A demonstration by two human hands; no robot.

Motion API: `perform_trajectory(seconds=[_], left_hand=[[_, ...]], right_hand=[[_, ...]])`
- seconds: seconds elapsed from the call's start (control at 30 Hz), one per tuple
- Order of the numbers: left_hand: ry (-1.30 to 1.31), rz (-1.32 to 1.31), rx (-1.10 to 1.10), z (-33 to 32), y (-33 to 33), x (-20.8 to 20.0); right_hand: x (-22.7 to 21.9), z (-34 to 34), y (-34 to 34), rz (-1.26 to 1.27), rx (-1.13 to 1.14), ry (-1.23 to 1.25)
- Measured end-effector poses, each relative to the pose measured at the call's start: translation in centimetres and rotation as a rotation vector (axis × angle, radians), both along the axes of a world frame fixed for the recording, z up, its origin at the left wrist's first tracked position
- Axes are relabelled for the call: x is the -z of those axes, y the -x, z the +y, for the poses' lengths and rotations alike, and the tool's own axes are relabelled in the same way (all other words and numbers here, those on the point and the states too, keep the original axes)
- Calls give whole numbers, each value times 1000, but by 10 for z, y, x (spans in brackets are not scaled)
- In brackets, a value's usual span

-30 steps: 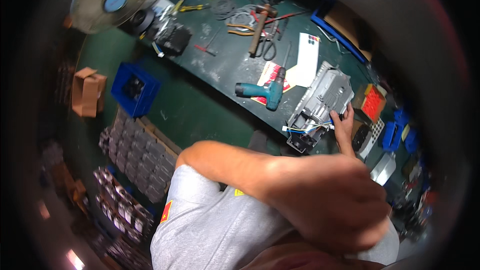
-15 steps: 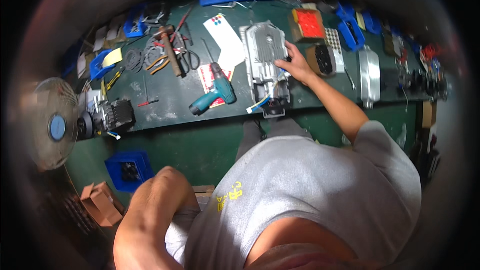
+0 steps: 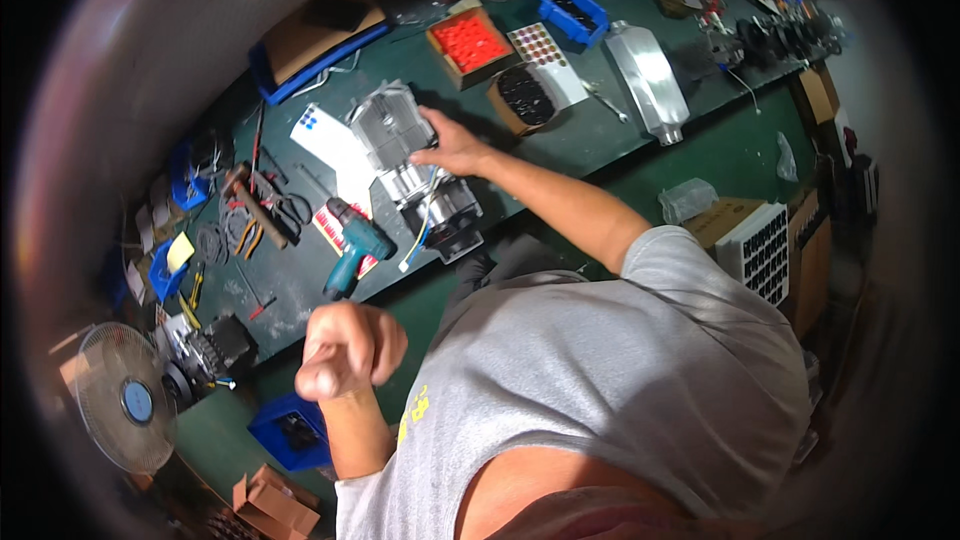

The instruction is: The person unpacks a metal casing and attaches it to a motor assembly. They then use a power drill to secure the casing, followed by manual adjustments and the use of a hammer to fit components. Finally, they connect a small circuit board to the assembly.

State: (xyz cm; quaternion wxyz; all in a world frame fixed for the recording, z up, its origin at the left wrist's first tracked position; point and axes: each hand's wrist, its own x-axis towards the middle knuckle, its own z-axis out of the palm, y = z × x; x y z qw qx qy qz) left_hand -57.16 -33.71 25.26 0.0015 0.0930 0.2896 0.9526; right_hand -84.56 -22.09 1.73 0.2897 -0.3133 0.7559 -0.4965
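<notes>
My right hand (image 3: 452,144) grips the right edge of a silver finned metal motor housing (image 3: 392,128), thumb on its top face and fingers along its side. From the housing's near end hang blue and yellow wires (image 3: 420,240) with a white connector. My left hand (image 3: 350,348) is raised in front of the bench edge, its fingers curled closed; whatever may be inside them is hidden. Just beyond it, a teal cordless drill (image 3: 357,248) lies on a red and white sheet (image 3: 332,230). White paper (image 3: 345,162) sits left of the housing.
Left on the bench are a hammer (image 3: 262,205), pliers and scissors (image 3: 292,206), and another motor (image 3: 210,345). A box of red parts (image 3: 470,44), a box of black parts (image 3: 526,98) and a silver casing (image 3: 648,80) stand rightward. A fan (image 3: 125,400) stands far left.
My left hand has risen from beside my body toward the bench edge. The view has turned, so the bench appears tilted. My right hand stays on the housing.
</notes>
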Motion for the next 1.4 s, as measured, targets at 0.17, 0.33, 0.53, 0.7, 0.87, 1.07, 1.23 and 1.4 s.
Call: perform_trajectory(seconds=[0.17, 0.33, 0.53, 0.7, 0.87, 1.07, 1.23, 1.4], left_hand=[[506, -417, -74, 37, 44, 22], [930, -434, 135, 101, 157, 15], [1443, 10, 337, 208, 332, 117], [1750, 86, 306, 283, 435, 259], [1884, -181, 344, 326, 473, 319], [2075, -123, 424, 345, 464, 338], [2030, -229, 352, 355, 472, 320], [2049, -198, 359, 356, 473, 337]], right_hand=[[-5, 1, 0, -41, 26, -17], [16, 4, 4, -96, 98, 78], [33, -1, -8, 112, 163, 315], [36, -5, -25, 145, 198, 188], [14, 6, -15, -60, 120, 104], [-5, 15, -3, -97, 157, 73], [-14, 21, 0, -76, 176, 55], [-11, 24, -3, -53, 166, 72]])
